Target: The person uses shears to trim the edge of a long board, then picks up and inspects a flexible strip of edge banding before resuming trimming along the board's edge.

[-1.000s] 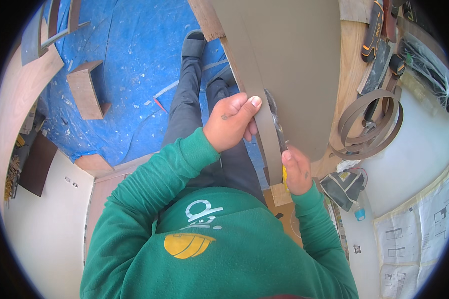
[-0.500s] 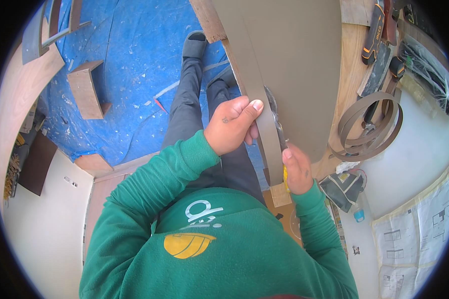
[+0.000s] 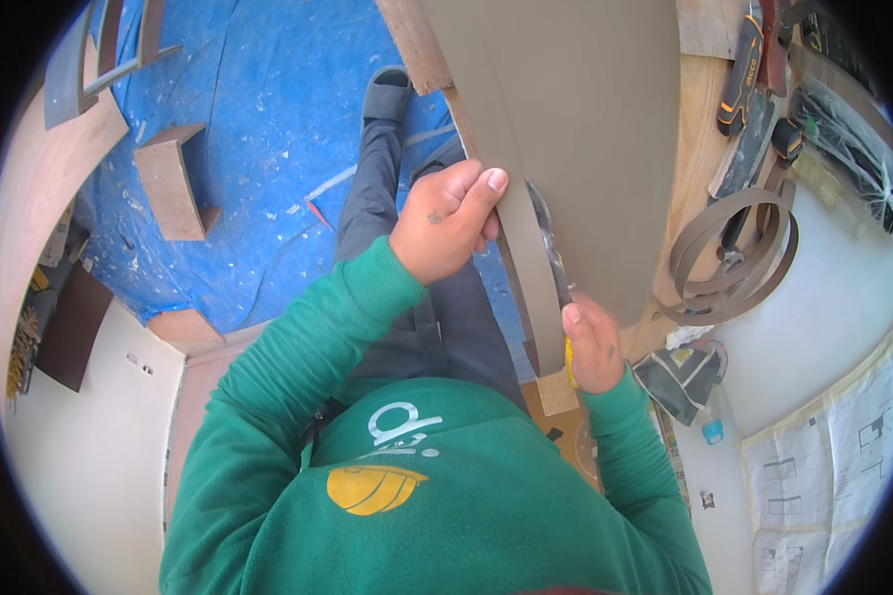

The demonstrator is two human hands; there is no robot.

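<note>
- Tarp [image 3: 258,149], blue and paint-flecked, covers the floor at far left, with a curved wooden block [image 3: 174,178] lying on it.
- The left hand [image 3: 445,220] pinches the narrow grey strip [image 3: 521,238], thumb pressed on its top face.
- The grey laminate sheet [image 3: 595,129] lies on the wooden bench [image 3: 700,139], the strip running along its left edge.
- The right hand [image 3: 590,347] is clenched round a yellow-handled knife [image 3: 556,273], blade lying in the seam between strip and sheet.
- A coiled grey band [image 3: 729,258] rests at far right.

grey laminate sheet [image 3: 575,129] | flat on bench | narrow strip [image 3: 521,248] splitting off left edge | knife [image 3: 551,258] in the cut
</note>
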